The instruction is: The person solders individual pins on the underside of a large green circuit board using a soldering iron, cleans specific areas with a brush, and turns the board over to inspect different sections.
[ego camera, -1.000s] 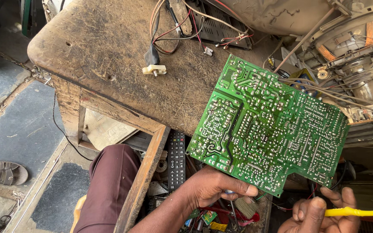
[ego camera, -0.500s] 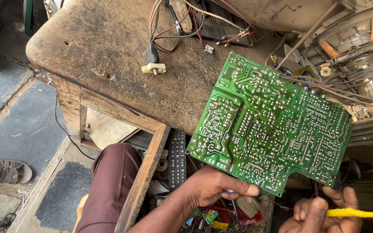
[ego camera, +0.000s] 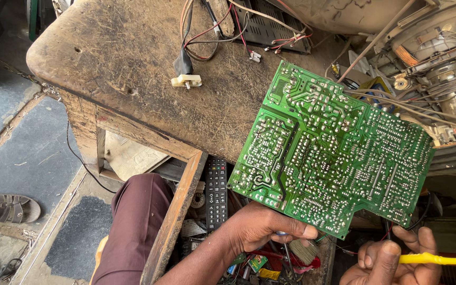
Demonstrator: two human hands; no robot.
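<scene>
**Green board held up, solder side showing**

We see the left hand (ego camera: 262, 232) reaching up from the near edge, thumb and fingers pinched on the near edge of the circuit board (ego camera: 333, 150). The board hangs above the right end of the wooden workbench (ego camera: 127, 58), its long axis running from far left to near right. The right hand (ego camera: 391, 258), near right, is curled shut around 1 yellow tool (ego camera: 439, 259).

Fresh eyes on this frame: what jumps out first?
The big green circuit board, solder side up, fills the right half, pinched at its lower edge by the left hand. At the bottom right, the right hand grips a yellow handle. Behind them sits a worn wooden workbench with tangled wires, and a black remote control lies beneath it.
</scene>
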